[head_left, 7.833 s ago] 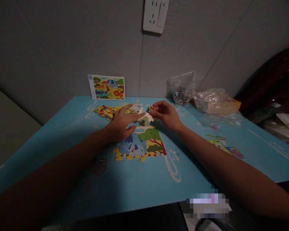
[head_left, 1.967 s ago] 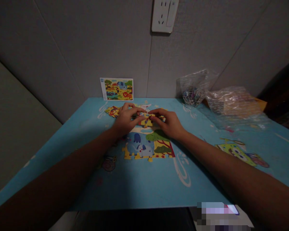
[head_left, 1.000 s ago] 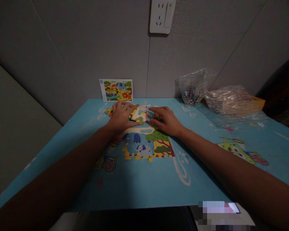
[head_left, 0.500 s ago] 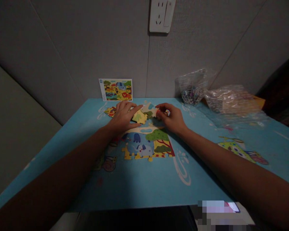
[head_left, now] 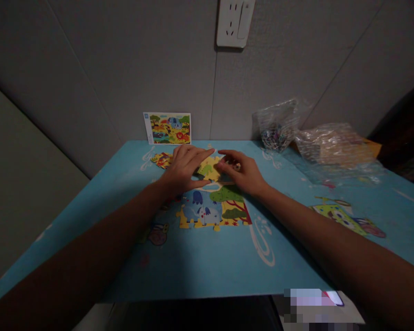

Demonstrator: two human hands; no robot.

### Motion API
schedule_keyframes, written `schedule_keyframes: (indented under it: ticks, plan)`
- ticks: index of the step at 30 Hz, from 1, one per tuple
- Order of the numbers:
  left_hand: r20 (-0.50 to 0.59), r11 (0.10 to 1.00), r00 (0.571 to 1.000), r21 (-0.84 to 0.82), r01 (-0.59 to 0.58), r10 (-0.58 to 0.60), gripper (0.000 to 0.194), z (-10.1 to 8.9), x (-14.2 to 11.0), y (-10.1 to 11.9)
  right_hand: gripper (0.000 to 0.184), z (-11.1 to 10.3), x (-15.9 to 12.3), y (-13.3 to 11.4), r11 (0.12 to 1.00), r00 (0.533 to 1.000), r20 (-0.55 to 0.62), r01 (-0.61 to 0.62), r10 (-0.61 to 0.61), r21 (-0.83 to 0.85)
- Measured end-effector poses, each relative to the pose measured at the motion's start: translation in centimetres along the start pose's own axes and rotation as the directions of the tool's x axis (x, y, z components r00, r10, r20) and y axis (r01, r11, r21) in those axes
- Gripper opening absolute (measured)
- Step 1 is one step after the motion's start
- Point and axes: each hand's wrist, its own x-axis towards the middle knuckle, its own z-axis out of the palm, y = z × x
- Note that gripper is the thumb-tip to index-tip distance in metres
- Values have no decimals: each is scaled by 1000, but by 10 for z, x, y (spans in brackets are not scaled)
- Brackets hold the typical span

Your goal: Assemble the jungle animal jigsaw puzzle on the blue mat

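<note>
Both my hands rest over a small heap of yellow and green jigsaw pieces [head_left: 209, 168] at the far middle of the table. My left hand [head_left: 183, 169] lies along the heap's left side, fingers stretched out and thumb spread from them. On the right side, my right hand [head_left: 243, 172] is curved, with thumb and forefinger apart; pieces partly show behind it. Nearer to me lies a joined jigsaw section [head_left: 207, 209] with blue elephants and a green tree, its left part hidden by my left arm. More loose pieces [head_left: 161, 160] show left of my left hand.
A picture card [head_left: 169, 128] of the animal scene leans against the grey wall. Clear plastic bags [head_left: 338, 142] lie at the back right, one holding small dark things [head_left: 276, 135]. A socket [head_left: 235, 23] is on the wall. The blue table cover [head_left: 214, 266] has printed cartoon figures.
The pale piece with blue and green at my right fingers no longer shows between my hands. My left hand has moved slightly right, and the hands are closer together. My right thumb and forefinger have parted.
</note>
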Motion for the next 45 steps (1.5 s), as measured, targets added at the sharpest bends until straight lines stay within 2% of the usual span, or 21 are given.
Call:
schedule_keyframes:
  ticks: [2, 5, 6, 8, 10, 12, 14, 17, 20, 22, 26, 29, 32, 34, 36, 39, 42, 45]
  plan:
    - [16, 999, 999, -11, 43, -43, 84, 1, 0, 0, 45, 2, -2, -2, 997, 999, 45, 2, -5, 79]
    - [20, 971, 972, 55, 232, -233, 92, 1, -1, -6, 44, -2, 1, 7, 993, 993, -60, -100, 104, 68]
    - [27, 943, 947, 99, 317, -321, 93, 1, -1, -9, 43, -4, 3, 12, 989, 983, -112, -146, 149, 32]
    - [71, 863, 870, 191, 468, -488, 90, 2, -3, -14, 41, -10, 7, 22, 967, 960, -176, -237, 218, -95]
    - [138, 788, 785, 251, 563, -605, 84, 4, -5, -18, 35, -14, 9, 28, 916, 947, -184, -305, 262, -262]
    - [195, 751, 729, 268, 604, -656, 76, 5, -6, -19, 32, -16, 9, 30, 849, 939, -187, -340, 287, -404]
    - [218, 742, 711, 249, 622, -669, 68, 7, -6, -18, 32, -14, 8, 29, 806, 941, -199, -337, 274, -486]
    - [205, 738, 709, 202, 644, -675, 60, 8, -6, -15, 32, -12, 6, 23, 828, 964, -179, -263, 198, -496]
    - [172, 735, 714, 152, 661, -679, 50, 10, -5, -16, 32, -10, 6, 19, 898, 995, -76, -96, 70, -429]
    - [145, 747, 733, 103, 657, -664, 39, 10, -4, -16, 33, -9, 5, 15, 933, 1000, -3, 15, -17, -360]
    - [59, 841, 841, -30, 540, -538, 16, 6, -1, -10, 44, -4, 0, 5, 971, 984, 109, 159, -141, -181]
    - [16, 902, 909, -114, 417, -418, 13, 4, 2, 1, 49, -1, -4, -4, 977, 970, 152, 203, -192, -65]
    - [37, 911, 917, -105, 400, -398, 25, 7, 2, 5, 41, -2, -4, -7, 984, 981, 102, 170, -164, -55]
    - [84, 880, 878, -24, 474, -470, 51, 11, 0, 0, 38, -5, -1, -2, 989, 996, -13, 90, -92, -117]
    - [136, 827, 816, 77, 556, -561, 69, 16, -3, -8, 36, -8, 3, 7, 981, 990, -142, -36, 9, -193]
    - [178, 773, 752, 139, 619, -634, 62, 22, -7, -19, 33, -11, 8, 23, 938, 966, -202, -211, 159, -274]
    - [180, 774, 753, 115, 623, -633, 54, 23, -8, -22, 32, -10, 9, 32, 875, 949, -209, -301, 237, -379]
    - [163, 783, 766, 122, 610, -622, 53, 21, -7, -19, 34, -9, 8, 30, 821, 945, -237, -316, 227, -475]
